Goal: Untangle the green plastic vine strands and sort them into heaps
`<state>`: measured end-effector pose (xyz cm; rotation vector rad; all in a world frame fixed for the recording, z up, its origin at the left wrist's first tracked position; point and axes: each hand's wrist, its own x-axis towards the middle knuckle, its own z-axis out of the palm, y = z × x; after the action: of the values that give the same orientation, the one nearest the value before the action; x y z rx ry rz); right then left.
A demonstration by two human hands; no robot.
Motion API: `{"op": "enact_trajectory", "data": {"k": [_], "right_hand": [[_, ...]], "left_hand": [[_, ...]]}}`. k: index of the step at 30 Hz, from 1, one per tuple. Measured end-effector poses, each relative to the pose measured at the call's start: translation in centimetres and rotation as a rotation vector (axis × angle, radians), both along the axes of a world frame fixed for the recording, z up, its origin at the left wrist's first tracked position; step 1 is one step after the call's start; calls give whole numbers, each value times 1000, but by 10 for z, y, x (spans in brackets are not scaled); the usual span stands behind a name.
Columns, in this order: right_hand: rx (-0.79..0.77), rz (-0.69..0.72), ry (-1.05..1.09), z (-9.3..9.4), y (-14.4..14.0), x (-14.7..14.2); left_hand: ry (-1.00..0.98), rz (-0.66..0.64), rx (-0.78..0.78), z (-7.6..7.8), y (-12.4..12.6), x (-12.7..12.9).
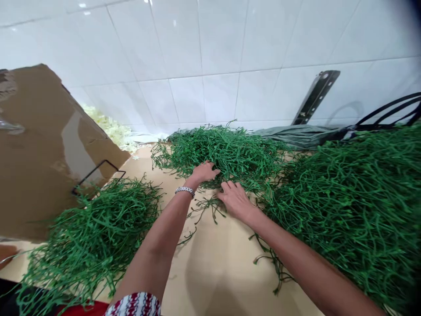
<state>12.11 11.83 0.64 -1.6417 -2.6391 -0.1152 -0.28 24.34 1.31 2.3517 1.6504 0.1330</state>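
Observation:
A middle pile of thin green plastic-looking stems with small knobbed tips lies against the wall side of the table. My left hand, with a metal band at the wrist, reaches into its front edge. The thumb is spread to the right, while the other fingertips are partly hidden among stems. Just right of it, my right hand is palm down with bent, slightly spread fingers touching the pile's front edge. Several loose stems lie on the table beside its thumb. I see no stem clearly gripped in either hand.
A larger green stem pile covers the right side; another pile sits left, before a cardboard box. Pale yellow pieces lie behind the box. A perforated metal bar leans on the tiled wall, near black cables.

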Motion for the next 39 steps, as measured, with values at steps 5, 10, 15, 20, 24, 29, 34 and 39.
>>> {"op": "enact_trajectory", "data": {"k": [5, 10, 15, 20, 24, 29, 34, 39], "right_hand": [[53, 127, 137, 7, -18, 11], [99, 261, 296, 12, -35, 28], [3, 309, 346, 12, -48, 32], [-60, 318, 391, 14, -68, 27], [-180, 363, 520, 23, -90, 30], [-243, 288, 921, 26, -110, 56], [-168, -94, 1347, 11, -115, 77], [-285, -358, 1674, 3, -111, 61]], "left_hand": [[-155, 23, -20, 2, 8, -8], [-342, 8, -67, 13, 5, -19], [-492, 3, -97, 21, 9, -26], [-528, 31, -113, 27, 17, -27], [-497, 62, -90, 33, 25, -30], [-379, 50, -62, 27, 21, -31], [-266, -45, -16, 33, 1, -30], [-156, -54, 60, 49, -48, -27]]}}
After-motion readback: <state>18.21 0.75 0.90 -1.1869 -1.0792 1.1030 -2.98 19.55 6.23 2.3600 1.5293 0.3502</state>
